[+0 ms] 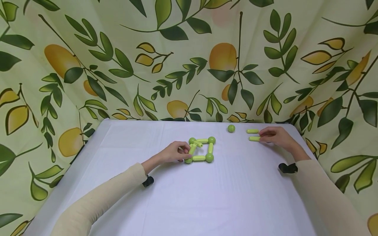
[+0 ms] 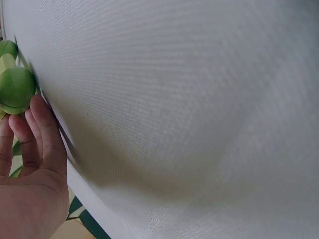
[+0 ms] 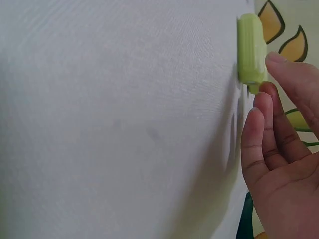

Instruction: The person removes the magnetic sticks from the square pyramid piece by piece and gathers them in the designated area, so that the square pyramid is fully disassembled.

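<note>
On the table lies a square of light-green magnetic building rods joined by darker green balls. My left hand holds its left side, fingers curled at the near-left ball. A further short rod slants inward from the square's far-left corner. At the right, my right hand reaches two loose rods, the far one and the near one. Thumb and fingers are apart at their right ends, the thumb by the near rod. In the right wrist view, the second rod is mostly hidden.
A single green ball sits near the table's back edge, between the square and the loose rods. White cloth covers the table. Behind it hangs a curtain printed with leaves and fruit.
</note>
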Available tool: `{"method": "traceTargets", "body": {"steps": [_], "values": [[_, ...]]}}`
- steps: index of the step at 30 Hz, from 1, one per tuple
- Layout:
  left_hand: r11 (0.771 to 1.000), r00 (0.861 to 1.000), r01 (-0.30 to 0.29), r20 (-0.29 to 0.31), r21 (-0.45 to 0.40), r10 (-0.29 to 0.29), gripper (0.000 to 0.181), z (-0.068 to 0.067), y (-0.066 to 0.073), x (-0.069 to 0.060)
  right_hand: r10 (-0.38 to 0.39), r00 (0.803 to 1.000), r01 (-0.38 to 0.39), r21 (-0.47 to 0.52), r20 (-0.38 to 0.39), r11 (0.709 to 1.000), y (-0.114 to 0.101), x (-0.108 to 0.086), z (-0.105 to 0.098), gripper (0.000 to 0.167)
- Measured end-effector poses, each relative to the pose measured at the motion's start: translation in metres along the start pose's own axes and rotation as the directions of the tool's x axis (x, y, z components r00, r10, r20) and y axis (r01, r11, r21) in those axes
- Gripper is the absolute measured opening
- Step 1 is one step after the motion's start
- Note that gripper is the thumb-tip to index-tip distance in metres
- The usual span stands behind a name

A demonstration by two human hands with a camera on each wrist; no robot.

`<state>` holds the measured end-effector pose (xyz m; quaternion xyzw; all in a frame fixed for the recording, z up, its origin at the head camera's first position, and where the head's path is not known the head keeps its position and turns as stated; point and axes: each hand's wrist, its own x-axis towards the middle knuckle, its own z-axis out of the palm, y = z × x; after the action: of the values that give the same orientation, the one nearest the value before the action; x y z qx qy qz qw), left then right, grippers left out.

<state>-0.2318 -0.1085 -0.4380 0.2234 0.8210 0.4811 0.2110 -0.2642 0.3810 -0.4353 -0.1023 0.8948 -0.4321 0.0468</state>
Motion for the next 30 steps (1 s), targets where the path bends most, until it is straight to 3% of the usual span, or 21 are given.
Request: {"method": "traceTargets", "body": {"steps": [6, 14, 24, 30], "values": [[1.0, 1.0, -0.008, 0.005, -0.002, 0.008, 0.017, 0.0, 0.0, 0.0, -0.018, 1.0, 0.018, 0.027, -0.011, 0.999, -0.005, -0.004, 0.001, 0.04], [1.0, 1.0, -0.005, 0.004, -0.012, 0.005, 0.017, 0.0, 0.0, 0.0, -0.151, 0.988, 0.154, 0.092, -0.04, 0.984, -0.022, -0.002, 0.015, 0.032], [1.0, 1.0, -0.001, 0.001, -0.014, 0.001, 0.017, 0.0, 0.002, -0.001, -0.215, 0.974, 0.201, 0.165, 0.07, 0.966, -0.055, 0.006, 0.048, 0.032], [1.0, 1.0, -0.009, -0.006, 0.009, 0.009, 0.017, 0.0, 0.003, -0.002, -0.263, 0.954, 0.239, 0.164, 0.143, 0.957, -0.07, 0.017, 0.07, 0.03]]}}
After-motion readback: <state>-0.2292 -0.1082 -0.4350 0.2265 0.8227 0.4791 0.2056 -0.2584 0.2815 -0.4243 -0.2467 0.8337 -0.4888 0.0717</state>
